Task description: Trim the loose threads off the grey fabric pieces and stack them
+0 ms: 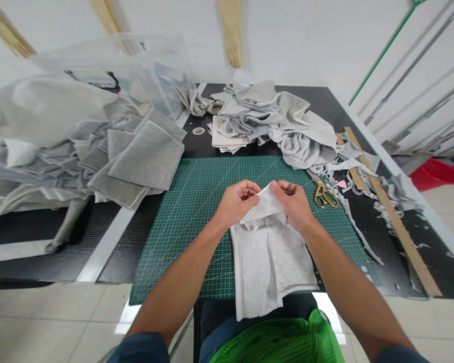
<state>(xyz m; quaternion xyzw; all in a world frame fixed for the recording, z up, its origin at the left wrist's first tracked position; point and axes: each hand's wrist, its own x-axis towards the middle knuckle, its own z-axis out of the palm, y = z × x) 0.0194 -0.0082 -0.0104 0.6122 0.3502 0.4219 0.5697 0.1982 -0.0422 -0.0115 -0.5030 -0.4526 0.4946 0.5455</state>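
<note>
pale grey cloth [261,257] lies below both hands, draping past the near edge of the green mat [196,201]. left hand [237,204] and right hand [294,204]: fingers curled, nearly closed, each pinching the cloth's far edge. likely light, soft and limp, with good grip, not fragile; edge may stretch or curl. best hold: fingertip pinch along that edge, hands slightly apart. underside hidden; layer count unclear; some fingertips out of sight behind fingers and fabric.
</note>
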